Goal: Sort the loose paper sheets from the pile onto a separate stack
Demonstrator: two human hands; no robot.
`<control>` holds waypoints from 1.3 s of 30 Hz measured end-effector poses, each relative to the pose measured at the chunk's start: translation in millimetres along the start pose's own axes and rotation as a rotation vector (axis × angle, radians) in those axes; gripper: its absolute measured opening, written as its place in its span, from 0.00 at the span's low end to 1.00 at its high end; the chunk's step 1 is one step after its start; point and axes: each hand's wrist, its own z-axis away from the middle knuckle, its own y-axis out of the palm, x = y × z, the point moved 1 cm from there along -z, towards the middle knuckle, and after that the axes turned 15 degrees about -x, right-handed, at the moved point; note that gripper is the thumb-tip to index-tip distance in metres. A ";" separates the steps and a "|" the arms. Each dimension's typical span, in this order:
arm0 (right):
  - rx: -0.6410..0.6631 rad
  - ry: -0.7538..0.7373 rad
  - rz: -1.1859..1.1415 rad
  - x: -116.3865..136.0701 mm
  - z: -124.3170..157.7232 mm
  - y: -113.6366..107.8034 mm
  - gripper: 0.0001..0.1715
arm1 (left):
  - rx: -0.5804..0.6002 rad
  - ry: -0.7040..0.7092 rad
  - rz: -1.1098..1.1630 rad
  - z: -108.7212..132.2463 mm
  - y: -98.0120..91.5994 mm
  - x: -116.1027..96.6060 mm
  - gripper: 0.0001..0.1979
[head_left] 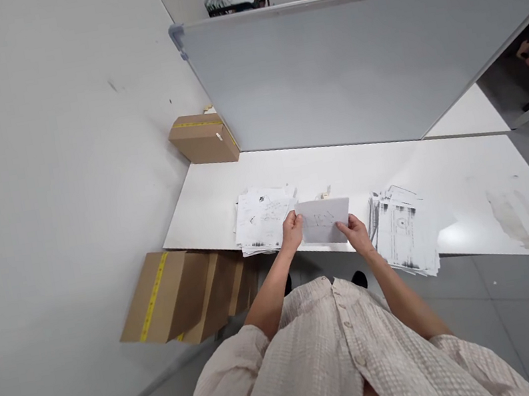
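A white sheet of paper [323, 215] with some dark handwriting is held up near the front edge of the table. My left hand [292, 232] pinches its left side, and my right hand [355, 233] grips its right side with the thumb on top. Just left of the sheet lies a stack of papers [263, 215] with scribbled marks. To the right is another, less even stack of printed papers [404, 228], jutting over the table edge. A small pale object [326, 193] sits behind the sheet; its kind is unclear.
A white table [208, 194] runs across, with a brownish stain at its right. A whiteboard [325, 73] stands along its back. One cardboard box [202, 144] is in the left corner; more boxes [159, 296] stand below the left edge. A wall closes the left side.
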 end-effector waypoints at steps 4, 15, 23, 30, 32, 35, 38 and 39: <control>0.055 0.077 0.056 3.8 0.5 -3.9 0.24 | -0.047 -0.108 0.025 -6.5 0.0 -13.6 0.11; -0.051 0.147 0.000 1.3 9.2 1.7 0.29 | 0.070 -0.357 0.178 11.6 5.3 -0.9 0.16; -0.030 -0.122 0.411 30.0 11.8 -17.1 0.22 | 0.010 -0.362 0.013 22.7 13.0 18.4 0.13; 0.218 -0.449 1.401 65.8 15.3 -22.1 0.11 | -0.096 -0.451 -0.227 25.8 3.2 50.0 0.21; 0.300 -0.461 1.481 61.1 16.5 -15.0 0.12 | -0.050 -0.435 -0.250 26.1 4.1 56.2 0.23; 0.341 -0.456 1.512 50.0 16.8 -8.8 0.14 | 0.011 -0.393 -0.278 25.5 6.5 60.9 0.21; 0.314 -0.460 1.502 43.0 15.5 -9.7 0.14 | 0.021 -0.335 -0.278 23.1 7.9 62.9 0.15; 0.315 -0.451 1.499 41.9 14.8 -10.9 0.14 | 0.028 -0.310 -0.275 22.0 8.3 63.4 0.13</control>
